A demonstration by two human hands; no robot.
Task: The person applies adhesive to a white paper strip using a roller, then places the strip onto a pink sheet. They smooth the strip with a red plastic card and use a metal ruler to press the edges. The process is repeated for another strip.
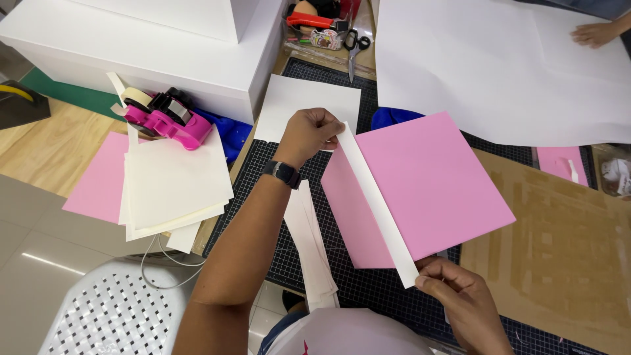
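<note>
I saw left hand (307,133) and right hand (460,299) pinching white strip (378,204) over pink sheet (427,187); pink tape dispenser (161,117) stood far left.

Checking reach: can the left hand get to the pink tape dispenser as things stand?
Probably not right now: the left hand is pinching the white paper strip. The path to the pink tape dispenser looks free once it lets go.

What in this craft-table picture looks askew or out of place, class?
The pink sheet lies turned at an angle to the grid of the cutting mat. The white strip, held at its ends by the left hand and right hand, runs diagonally over it. Nothing looks spilled or damaged.
</note>
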